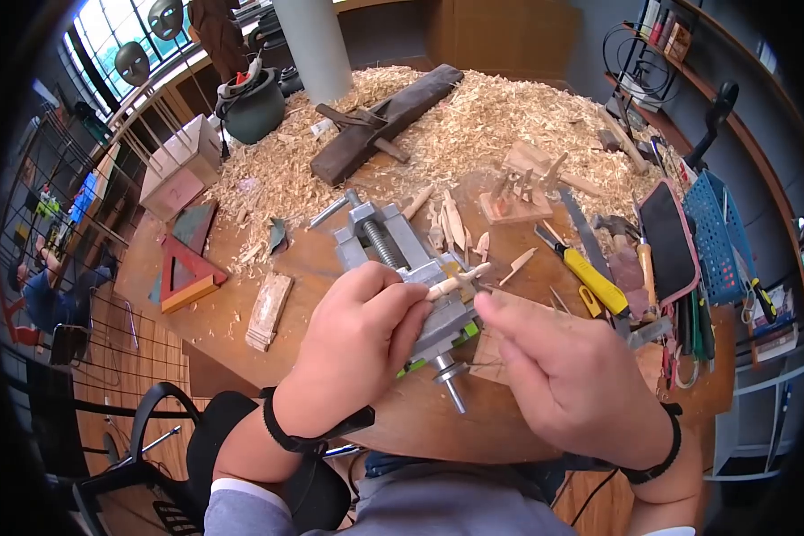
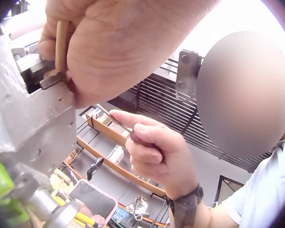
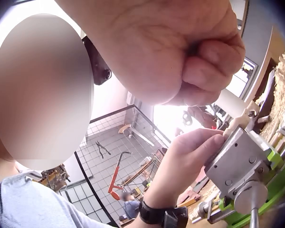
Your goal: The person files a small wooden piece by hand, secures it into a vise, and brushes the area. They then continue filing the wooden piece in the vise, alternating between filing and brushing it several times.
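Observation:
In the head view my left hand (image 1: 357,335) pinches a small carved piece of pale wood (image 1: 451,284) over the jaws of a grey metal vise (image 1: 437,329). The right wrist view shows the wood's carved end projecting past the left fingertips, above the vise block. My right hand (image 1: 567,366) is close to the wood's far end, fingers curled. It grips a slim tool with a dark reddish handle (image 2: 152,149) and a thin metal shaft (image 2: 115,119), seen in the left wrist view; its exact kind cannot be made out.
Behind the vise lie carved wooden pieces (image 1: 452,221) and a small wooden block with pegs (image 1: 516,204). A yellow utility knife (image 1: 596,279), a dark tablet with a pink rim (image 1: 668,239) and a blue basket (image 1: 716,237) stand right. Wood shavings (image 1: 509,116) cover the back; a red set square (image 1: 187,272) lies left.

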Demonstrator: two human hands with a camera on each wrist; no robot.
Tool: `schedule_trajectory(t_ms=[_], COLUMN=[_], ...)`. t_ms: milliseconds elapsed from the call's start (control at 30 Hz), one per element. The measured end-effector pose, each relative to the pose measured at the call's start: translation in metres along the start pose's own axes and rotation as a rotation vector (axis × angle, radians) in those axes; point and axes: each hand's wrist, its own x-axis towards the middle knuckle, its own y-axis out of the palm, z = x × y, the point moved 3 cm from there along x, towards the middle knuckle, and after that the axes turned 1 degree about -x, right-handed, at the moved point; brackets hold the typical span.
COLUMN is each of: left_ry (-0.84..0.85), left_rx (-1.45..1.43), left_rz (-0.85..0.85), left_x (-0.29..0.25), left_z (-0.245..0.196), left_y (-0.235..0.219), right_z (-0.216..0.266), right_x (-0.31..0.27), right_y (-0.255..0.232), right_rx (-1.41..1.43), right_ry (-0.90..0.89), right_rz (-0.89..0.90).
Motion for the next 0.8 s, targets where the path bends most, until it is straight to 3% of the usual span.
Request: schedule_trajectory(t_ms=[67, 367, 467, 667, 800], left_ry=[0.005, 0.004, 0.009, -0.021, -0.007], left_rx=[0.005, 0.005, -0.002, -0.018, -0.01], left_rz=[0.007, 0.03, 0.052, 0.052, 0.068], left_x=[0.0, 0.002, 0.003, 0.001, 0.004], left_z=[0.0, -0.001, -0.001, 0.003, 0.0], left_y=[0.001, -0.001, 0.002, -0.001, 0.002], right_z=[-0.004, -0.015, -0.021, -0.018, -0.027], right_x=[-0.007, -0.025, -0.006, -0.022, 0.004], right_y=[0.006, 0.02, 0.025, 0.016, 0.025], right_rx=[-0.066, -0.132, -0.1, -0.118, -0.103], right_ry=[-0.084, -0.108, -0.123, -0.075, -0.104], right_rz=[-0.024, 0.039, 0.016, 0.088, 0.024])
